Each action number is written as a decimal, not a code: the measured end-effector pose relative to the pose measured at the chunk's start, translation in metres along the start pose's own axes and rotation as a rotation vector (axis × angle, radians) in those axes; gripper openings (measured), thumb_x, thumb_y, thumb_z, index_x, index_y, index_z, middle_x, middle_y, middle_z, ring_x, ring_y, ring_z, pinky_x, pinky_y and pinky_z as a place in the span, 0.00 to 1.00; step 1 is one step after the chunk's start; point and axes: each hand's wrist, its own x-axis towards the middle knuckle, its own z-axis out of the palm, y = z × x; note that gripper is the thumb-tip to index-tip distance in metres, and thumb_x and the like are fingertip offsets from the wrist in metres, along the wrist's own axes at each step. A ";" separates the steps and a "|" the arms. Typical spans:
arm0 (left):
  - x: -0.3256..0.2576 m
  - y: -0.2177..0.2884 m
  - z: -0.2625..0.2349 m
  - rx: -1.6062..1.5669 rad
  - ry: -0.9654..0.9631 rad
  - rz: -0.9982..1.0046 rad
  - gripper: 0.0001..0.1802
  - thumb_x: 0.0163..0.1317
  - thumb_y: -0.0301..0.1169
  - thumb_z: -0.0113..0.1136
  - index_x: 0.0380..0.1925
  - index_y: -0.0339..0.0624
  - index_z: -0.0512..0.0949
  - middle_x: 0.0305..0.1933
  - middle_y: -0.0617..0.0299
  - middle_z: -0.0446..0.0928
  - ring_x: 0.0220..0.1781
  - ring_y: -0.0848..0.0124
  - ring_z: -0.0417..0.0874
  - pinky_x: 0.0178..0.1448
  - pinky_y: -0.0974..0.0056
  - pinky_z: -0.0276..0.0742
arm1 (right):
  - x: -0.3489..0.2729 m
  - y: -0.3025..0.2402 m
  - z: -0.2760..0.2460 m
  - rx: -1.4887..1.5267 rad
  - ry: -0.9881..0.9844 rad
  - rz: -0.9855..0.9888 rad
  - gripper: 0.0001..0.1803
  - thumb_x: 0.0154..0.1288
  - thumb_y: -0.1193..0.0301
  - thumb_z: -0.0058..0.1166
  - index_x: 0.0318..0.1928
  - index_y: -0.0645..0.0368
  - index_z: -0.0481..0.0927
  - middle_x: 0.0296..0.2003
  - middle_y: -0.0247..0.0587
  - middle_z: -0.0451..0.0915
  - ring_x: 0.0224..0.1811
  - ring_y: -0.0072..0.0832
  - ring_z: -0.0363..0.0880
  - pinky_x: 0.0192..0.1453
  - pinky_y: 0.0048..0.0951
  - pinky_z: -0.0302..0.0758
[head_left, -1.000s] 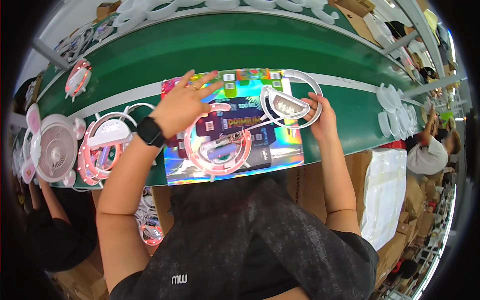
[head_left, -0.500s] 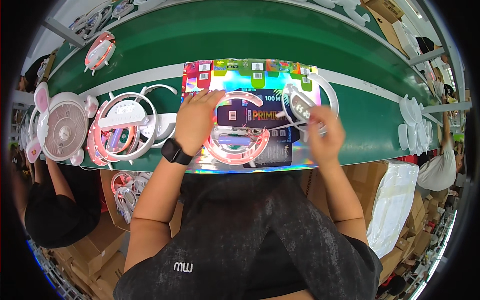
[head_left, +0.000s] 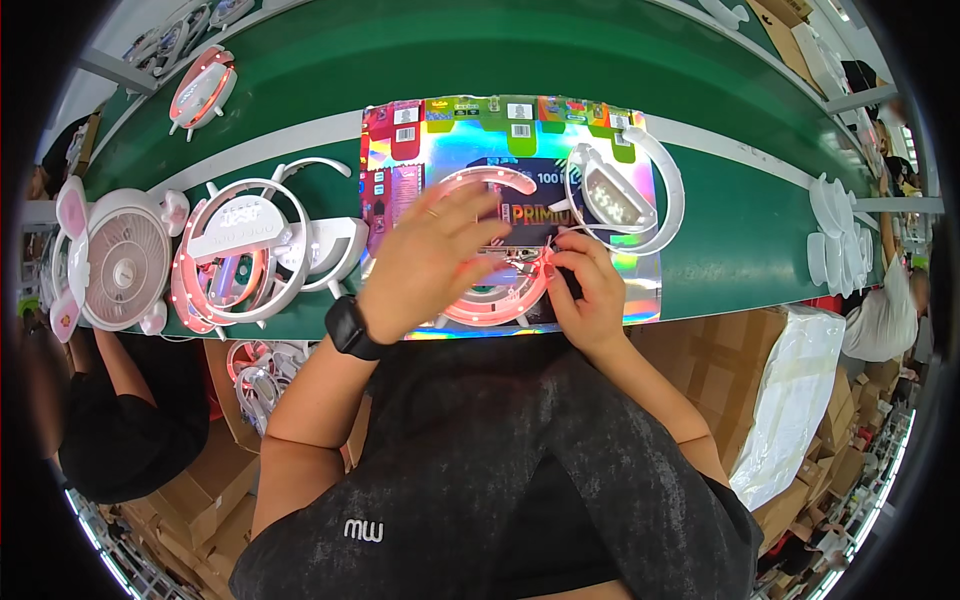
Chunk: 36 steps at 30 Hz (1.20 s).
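Left hand (head_left: 432, 256) palm-down over lit ring (head_left: 524, 303), fingers spread; right hand (head_left: 592, 292) at rim, fingers bunched, hold unclear.

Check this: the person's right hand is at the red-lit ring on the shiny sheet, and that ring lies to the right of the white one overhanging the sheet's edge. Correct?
Not quite: the head view shows the red-lit ring lying to the left of the white ring. The rest holds: the right hand is at the red-lit ring, on the shiny sheet.

The lit ring (head_left: 490, 311) looks smooth plastic, the printed sheet (head_left: 638, 285) glossy, foil-like, the worktop (head_left: 740, 225) smooth
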 end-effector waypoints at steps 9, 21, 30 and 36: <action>0.003 0.042 0.021 0.071 -0.026 -0.038 0.19 0.53 0.40 0.71 0.42 0.45 0.81 0.62 0.56 0.75 0.68 0.56 0.72 0.71 0.48 0.64 | -0.003 -0.002 -0.001 0.128 -0.040 0.092 0.11 0.54 0.82 0.61 0.40 0.62 0.82 0.43 0.45 0.82 0.42 0.39 0.83 0.45 0.31 0.79; 0.002 0.040 0.033 -0.200 0.031 -0.247 0.13 0.58 0.29 0.61 0.44 0.42 0.79 0.67 0.51 0.70 0.69 0.55 0.71 0.68 0.46 0.66 | -0.002 -0.005 0.001 0.110 -0.097 0.062 0.09 0.54 0.79 0.62 0.38 0.61 0.82 0.42 0.43 0.81 0.43 0.39 0.83 0.46 0.33 0.79; 0.007 0.044 0.031 0.055 -0.092 -0.137 0.17 0.56 0.26 0.63 0.48 0.47 0.80 0.73 0.50 0.63 0.74 0.48 0.64 0.72 0.42 0.62 | 0.000 -0.005 0.001 0.087 -0.092 0.016 0.09 0.49 0.75 0.62 0.34 0.58 0.80 0.40 0.40 0.81 0.40 0.41 0.82 0.42 0.39 0.78; 0.000 0.042 0.030 0.002 -0.017 -0.053 0.10 0.53 0.24 0.67 0.37 0.43 0.84 0.67 0.52 0.72 0.73 0.50 0.67 0.68 0.52 0.71 | -0.001 -0.005 0.001 0.071 -0.094 0.012 0.09 0.46 0.75 0.62 0.32 0.57 0.80 0.40 0.38 0.81 0.41 0.39 0.81 0.44 0.38 0.78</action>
